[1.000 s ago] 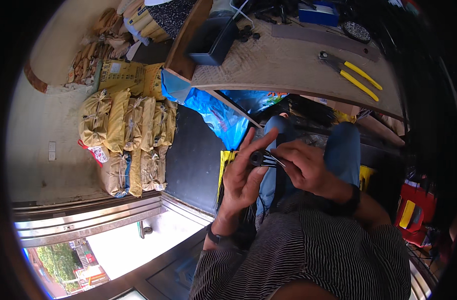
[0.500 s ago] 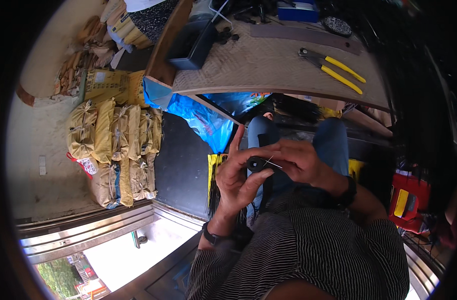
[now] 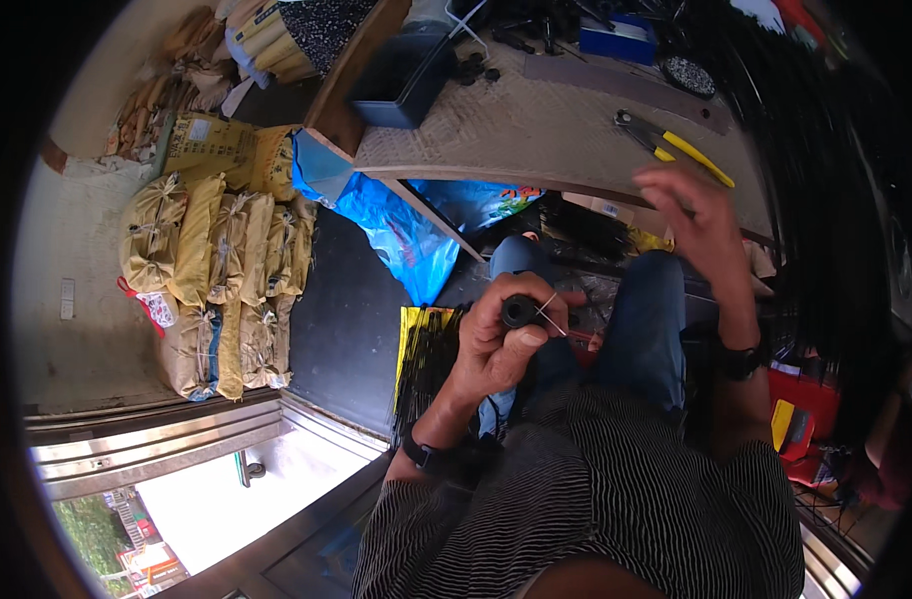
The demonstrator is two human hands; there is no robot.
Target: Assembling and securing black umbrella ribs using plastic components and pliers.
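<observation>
Centrally in the frame, the left hand [image 3: 487, 351] grips a black cylinder [image 3: 521, 311], thin wires [image 3: 550, 316] crossing beside its round end; well apart, right of centre, the right hand [image 3: 707, 228] hangs loosely spread near yellow-handled pliers [image 3: 698, 158].

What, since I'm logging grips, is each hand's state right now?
Left hand: closed around a black round piece.
Right hand: open, loosely curved, nothing visible in it.

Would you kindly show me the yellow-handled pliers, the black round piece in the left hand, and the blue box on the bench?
Yellow-handled pliers [image 3: 698, 158]: head view, on the upper handle.
Black round piece [image 3: 517, 311]: head view, on its end face.
Blue box [image 3: 616, 47]: head view, on its near wall.
</observation>
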